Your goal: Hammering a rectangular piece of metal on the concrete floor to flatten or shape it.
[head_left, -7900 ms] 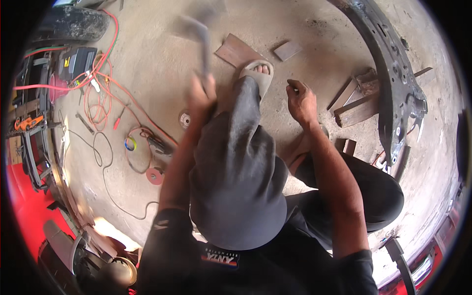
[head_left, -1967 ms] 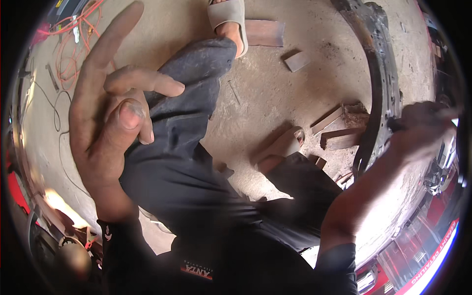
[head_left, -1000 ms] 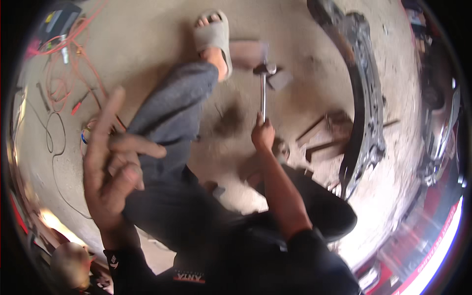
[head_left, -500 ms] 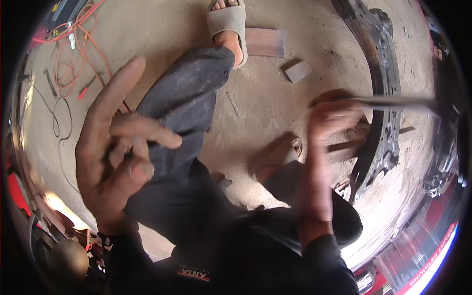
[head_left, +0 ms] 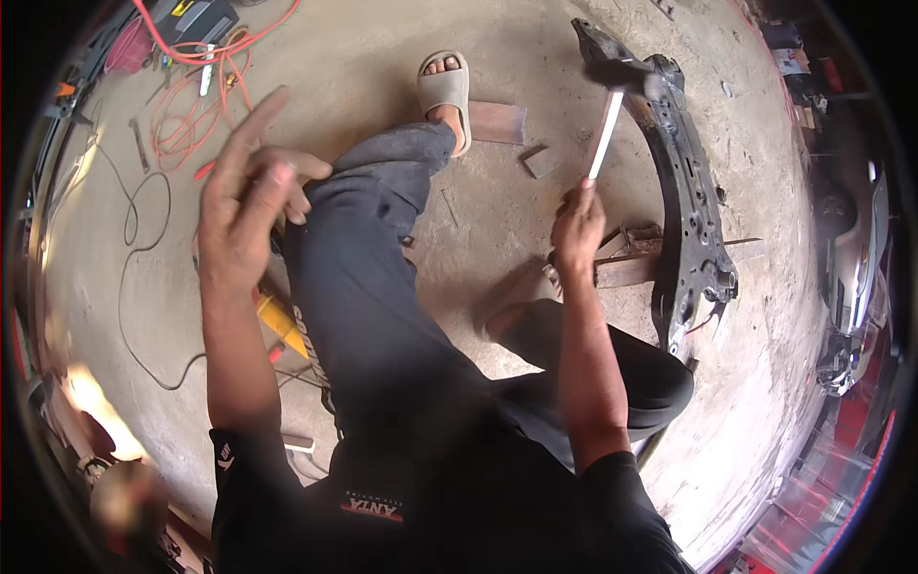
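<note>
My right hand [head_left: 579, 230] is wrapped round the lower handle of a hammer [head_left: 604, 139]. The shaft is light, and its dark head is over the upper end of a long, curved black metal car part [head_left: 684, 182], possibly a subframe; whether they touch I cannot tell. Over the floor by my left knee, my left hand [head_left: 244, 215] is raised with nothing in it. Its index finger is stretched out and the other fingers are loosely bent apart.
The metal part lies across a wooden block [head_left: 631, 271]. Beside my sandal are a flat board [head_left: 497, 122] and a small block [head_left: 542, 162]. A tangled orange hose [head_left: 182, 129] and a thin black cable [head_left: 122, 297] lie left; a yellow tool [head_left: 280, 323] is near my leg.
My right hand has swung the hammer from pointing right to pointing up and away, over the car part's far end. My left hand has risen slightly, and the view has shifted.
</note>
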A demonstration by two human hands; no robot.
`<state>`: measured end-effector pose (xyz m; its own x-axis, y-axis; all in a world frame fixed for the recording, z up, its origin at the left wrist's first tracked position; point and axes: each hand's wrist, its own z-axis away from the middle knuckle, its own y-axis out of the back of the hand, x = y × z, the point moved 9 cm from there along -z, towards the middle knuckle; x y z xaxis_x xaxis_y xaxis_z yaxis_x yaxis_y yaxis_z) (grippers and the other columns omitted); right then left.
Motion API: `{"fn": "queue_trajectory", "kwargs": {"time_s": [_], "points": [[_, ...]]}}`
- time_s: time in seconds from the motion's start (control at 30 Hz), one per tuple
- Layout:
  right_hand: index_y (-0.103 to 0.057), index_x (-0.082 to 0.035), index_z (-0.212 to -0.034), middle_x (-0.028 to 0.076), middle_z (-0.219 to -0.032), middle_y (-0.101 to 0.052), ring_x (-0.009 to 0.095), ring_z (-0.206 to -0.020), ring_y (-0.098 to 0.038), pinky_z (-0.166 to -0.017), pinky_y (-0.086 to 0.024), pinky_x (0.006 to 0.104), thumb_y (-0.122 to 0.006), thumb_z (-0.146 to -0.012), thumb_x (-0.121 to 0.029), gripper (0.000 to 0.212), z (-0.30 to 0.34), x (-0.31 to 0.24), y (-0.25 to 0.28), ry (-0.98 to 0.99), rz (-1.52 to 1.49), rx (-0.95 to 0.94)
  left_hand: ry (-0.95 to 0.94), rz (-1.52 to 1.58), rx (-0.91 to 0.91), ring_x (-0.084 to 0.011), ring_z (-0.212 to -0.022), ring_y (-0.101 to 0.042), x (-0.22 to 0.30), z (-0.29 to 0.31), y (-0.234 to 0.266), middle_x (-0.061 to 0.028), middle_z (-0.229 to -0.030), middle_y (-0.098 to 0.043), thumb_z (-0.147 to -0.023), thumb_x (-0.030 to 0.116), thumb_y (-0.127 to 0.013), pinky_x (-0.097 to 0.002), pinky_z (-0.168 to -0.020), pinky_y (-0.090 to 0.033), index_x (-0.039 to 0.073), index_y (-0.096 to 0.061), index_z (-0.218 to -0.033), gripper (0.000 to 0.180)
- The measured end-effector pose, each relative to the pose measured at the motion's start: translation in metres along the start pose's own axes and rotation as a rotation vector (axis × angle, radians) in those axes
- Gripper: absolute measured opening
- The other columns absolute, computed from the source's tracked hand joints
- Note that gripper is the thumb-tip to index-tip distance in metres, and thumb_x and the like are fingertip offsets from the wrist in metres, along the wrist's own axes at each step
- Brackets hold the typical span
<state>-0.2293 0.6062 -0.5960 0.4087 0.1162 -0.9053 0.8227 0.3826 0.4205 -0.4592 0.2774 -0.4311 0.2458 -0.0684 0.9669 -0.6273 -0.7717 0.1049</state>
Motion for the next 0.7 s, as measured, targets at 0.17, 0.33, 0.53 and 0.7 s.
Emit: {"fn": "queue_trajectory", "kwargs": {"time_s": [0.17,0.33,0.53,0.7], "points": [[-0.048,-0.008,-0.079,0.001,-0.053,-0.042,0.010,-0.036,-0.038,-0.032,-0.030,0.0258,-0.032,-0.105,-0.051,0.052,0.008,-0.088,0.068,0.085,-0.350,0.132,0.041,-0.086,0.163,-0.0058,-0.069,-0.052,-0.006,0.002,0.048,-0.0066,-0.089,-0.068,-0.098,0.018,-0.057,-0.0220,-0.067,-0.045,0.002,-0.051,-0.137,0.043],[-0.046,-0.009,-0.077,0.000,-0.050,-0.037,0.010,-0.035,-0.034,-0.032,-0.027,0.0256,-0.030,-0.104,-0.054,0.056,0.013,-0.051,0.076,-0.022,-0.360,0.030,0.212,-0.357,-0.166,-0.0154,-0.084,-0.062,-0.139,-0.022,-0.047,-0.0098,-0.095,-0.068,-0.092,0.026,-0.066,-0.0302,-0.077,-0.050,0.004,-0.061,-0.126,0.041],[-0.048,-0.010,-0.077,-0.002,-0.055,-0.040,0.007,-0.044,-0.037,-0.041,-0.029,0.0231,-0.030,-0.103,-0.057,0.057,0.039,0.098,0.047,-0.348,-0.192,-0.076,-0.103,-0.867,-0.367,-0.0302,-0.117,-0.053,-0.303,-0.073,-0.199,-0.0119,-0.124,-0.059,-0.087,0.026,-0.067,-0.0429,-0.100,-0.042,0.006,-0.059,-0.126,0.044],[-0.056,-0.009,-0.088,-0.004,-0.065,-0.046,0.005,-0.052,-0.040,-0.046,-0.032,0.0219,-0.035,-0.103,-0.056,0.054,0.054,0.133,0.042,-0.513,-0.087,-0.098,-0.249,-1.150,-0.208,-0.0267,-0.129,-0.047,-0.405,-0.139,-0.235,-0.0112,-0.129,-0.056,-0.091,0.025,-0.061,-0.0446,-0.117,-0.025,0.006,-0.056,-0.130,0.043]]}}
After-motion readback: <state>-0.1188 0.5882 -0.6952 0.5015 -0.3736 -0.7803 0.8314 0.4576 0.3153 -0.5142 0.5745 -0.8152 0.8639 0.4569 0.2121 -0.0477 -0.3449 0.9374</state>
